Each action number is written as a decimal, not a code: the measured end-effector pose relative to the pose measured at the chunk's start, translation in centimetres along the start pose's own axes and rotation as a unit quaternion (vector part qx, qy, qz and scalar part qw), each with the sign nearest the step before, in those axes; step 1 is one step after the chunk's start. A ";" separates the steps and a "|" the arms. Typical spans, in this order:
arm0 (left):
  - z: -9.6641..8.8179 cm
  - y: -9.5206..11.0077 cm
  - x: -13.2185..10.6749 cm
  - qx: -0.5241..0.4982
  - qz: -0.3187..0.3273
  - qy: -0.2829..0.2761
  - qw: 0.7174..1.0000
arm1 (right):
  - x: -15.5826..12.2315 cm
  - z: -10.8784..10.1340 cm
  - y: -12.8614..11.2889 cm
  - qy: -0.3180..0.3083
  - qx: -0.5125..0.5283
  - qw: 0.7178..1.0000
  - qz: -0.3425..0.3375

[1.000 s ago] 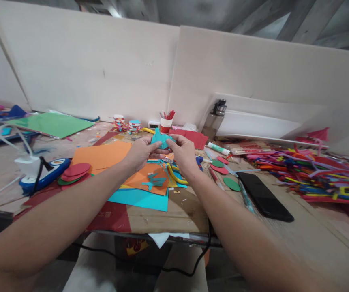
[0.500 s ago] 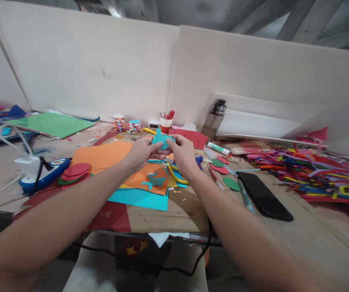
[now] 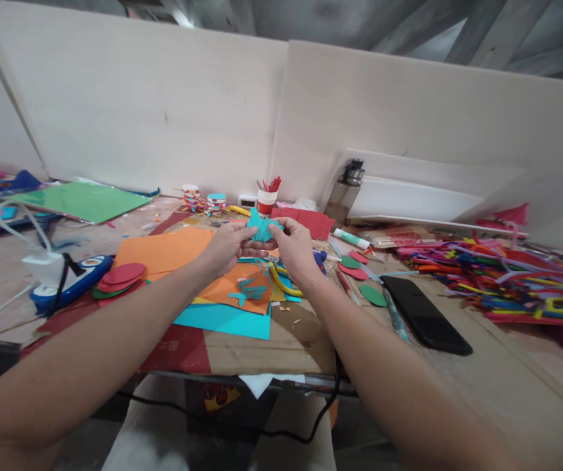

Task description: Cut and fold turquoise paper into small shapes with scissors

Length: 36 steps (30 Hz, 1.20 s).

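Both my hands are raised over the middle of the table and pinch one small teal paper cutout [image 3: 260, 226] between them. My left hand [image 3: 228, 246] grips its left side with thumb and fingers closed. My right hand [image 3: 297, 246] grips its right side the same way. Beneath them lie orange paper sheets [image 3: 173, 251], a teal sheet [image 3: 227, 320], small teal scraps [image 3: 249, 292] and yellow strips [image 3: 281, 284].
A black phone [image 3: 426, 314] lies to the right, beside red and green paper circles [image 3: 359, 268] and a glue stick [image 3: 352, 239]. A heap of coloured pipe cleaners [image 3: 507, 281] fills the far right. A green sheet [image 3: 82, 199], a blue device [image 3: 72, 281], a red cup [image 3: 266, 199] and a bottle [image 3: 344, 190] stand around.
The teal cutout looks slightly more folded together between my fingers; my hands stay in nearly the same place.
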<state>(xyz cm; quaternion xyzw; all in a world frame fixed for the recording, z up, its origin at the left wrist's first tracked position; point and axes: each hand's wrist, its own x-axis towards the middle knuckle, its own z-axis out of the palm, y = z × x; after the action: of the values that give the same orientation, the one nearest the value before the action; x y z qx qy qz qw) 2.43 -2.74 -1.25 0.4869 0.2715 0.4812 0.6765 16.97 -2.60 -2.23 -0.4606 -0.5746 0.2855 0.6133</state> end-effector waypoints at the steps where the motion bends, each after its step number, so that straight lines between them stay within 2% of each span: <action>1: 0.0 0.0 0.0 -0.001 0.000 0.001 1.000 | 0.0 0.0 0.0 0.001 -0.001 1.000 0.002; 23: 0.2 0.2 0.0 0.029 0.027 0.016 0.999 | -0.4 0.2 -0.6 0.004 -0.037 0.999 -0.033; 32: -0.4 -0.1 0.2 0.036 0.019 -0.007 0.999 | -0.2 0.3 -0.7 0.027 -0.026 0.999 -0.023; 36: -0.5 -0.1 0.3 0.047 0.020 -0.020 0.999 | -0.2 0.2 -0.7 -0.001 -0.002 1.000 -0.018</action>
<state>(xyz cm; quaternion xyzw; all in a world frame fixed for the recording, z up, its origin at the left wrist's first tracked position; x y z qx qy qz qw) 2.14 -2.22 -1.50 0.5329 0.2700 0.4712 0.6489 16.66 -2.99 -1.71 -0.4512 -0.5835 0.2741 0.6171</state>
